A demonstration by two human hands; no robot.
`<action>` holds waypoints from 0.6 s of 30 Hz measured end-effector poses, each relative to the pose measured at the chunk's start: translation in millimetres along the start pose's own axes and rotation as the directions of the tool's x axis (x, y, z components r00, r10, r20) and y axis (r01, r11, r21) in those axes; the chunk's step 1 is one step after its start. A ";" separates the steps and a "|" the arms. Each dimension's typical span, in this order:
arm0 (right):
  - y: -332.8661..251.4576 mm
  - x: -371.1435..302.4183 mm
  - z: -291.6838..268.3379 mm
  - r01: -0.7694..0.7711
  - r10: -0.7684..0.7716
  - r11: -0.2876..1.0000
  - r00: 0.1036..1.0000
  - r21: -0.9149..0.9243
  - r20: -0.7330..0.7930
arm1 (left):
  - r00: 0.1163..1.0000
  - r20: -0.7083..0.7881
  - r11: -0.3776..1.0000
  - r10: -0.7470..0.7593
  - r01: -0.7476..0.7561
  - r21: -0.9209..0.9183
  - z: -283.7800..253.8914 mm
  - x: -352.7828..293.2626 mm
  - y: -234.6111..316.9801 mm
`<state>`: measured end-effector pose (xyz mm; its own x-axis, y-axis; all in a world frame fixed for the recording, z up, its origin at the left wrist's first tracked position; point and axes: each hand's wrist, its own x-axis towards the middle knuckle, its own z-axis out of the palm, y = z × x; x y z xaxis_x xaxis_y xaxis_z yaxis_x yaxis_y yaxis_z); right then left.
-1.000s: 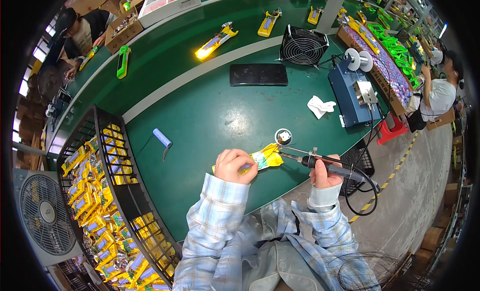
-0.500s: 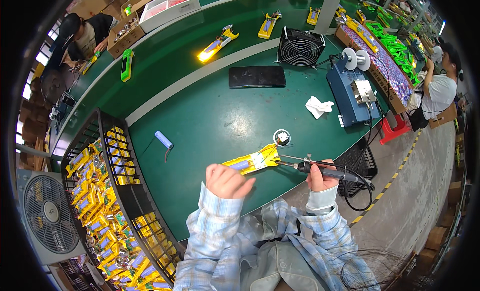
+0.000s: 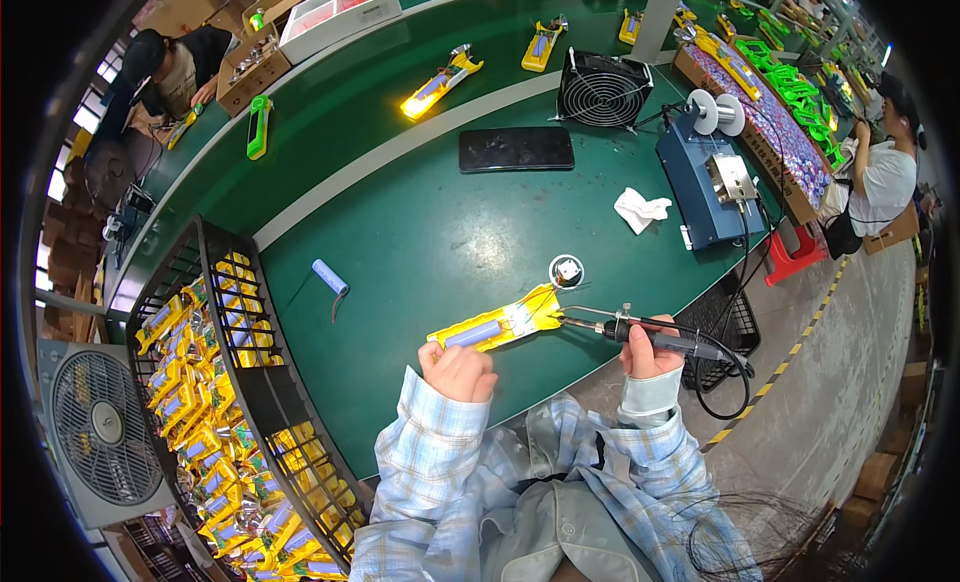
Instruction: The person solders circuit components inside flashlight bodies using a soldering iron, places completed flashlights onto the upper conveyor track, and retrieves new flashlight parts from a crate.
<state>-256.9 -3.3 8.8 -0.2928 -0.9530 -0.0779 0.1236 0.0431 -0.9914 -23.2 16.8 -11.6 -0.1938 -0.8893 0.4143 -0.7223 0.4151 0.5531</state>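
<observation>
My right hand [image 3: 650, 350] is closed round the grip of a soldering iron [image 3: 672, 342], whose tip and thin feed tube point left at the end of a yellow plastic housing [image 3: 545, 310]. That housing lies slantwise on the bench with a purple battery cell [image 3: 473, 335] in it. Curled fingers of my left hand [image 3: 459, 370] are at the housing's lower left end, seemingly gripping its edge; the fingertips are partly hidden. Beside the housing's upper end sits a round lamp head [image 3: 566, 271] with thin wires. Whether the iron tip touches the housing, I cannot tell.
Left stands a black crate [image 3: 285, 382] of yellow housings; a loose battery cell [image 3: 328, 277] lies nearby. Farther off are a phone [image 3: 516, 150], a small black fan [image 3: 604, 90], white tissue [image 3: 641, 210] and a blue solder feeder [image 3: 705, 182]. Two people work beyond.
My left hand has turned and closed at the housing's lower left end, its thumb drawn in, exposing more of the battery cell. The iron stays close to the housing's other end.
</observation>
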 end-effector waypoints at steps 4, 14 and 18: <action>0.1 0.9 1.3 -0.014 0.014 1.000 1.000 0.001 0.007 | 0.991 -0.133 0.997 -0.018 0.008 -0.074 12.3 7.0 -2.8; 4.2 2.1 4.5 -0.021 0.021 1.000 1.000 -0.023 0.017 | 0.990 -0.122 0.992 -0.077 0.064 -0.111 21.8 6.2 -3.8; 2.1 2.5 3.6 -0.040 0.040 0.999 0.999 -0.029 0.016 | 0.995 -0.069 0.994 -0.066 0.060 -0.088 18.9 10.9 -1.0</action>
<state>-254.0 -6.7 6.9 -0.2721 -0.9553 -0.1160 0.1077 0.0895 -0.9901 -37.1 3.1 -21.2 -0.0996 -0.8993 0.4258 -0.6714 0.3765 0.6383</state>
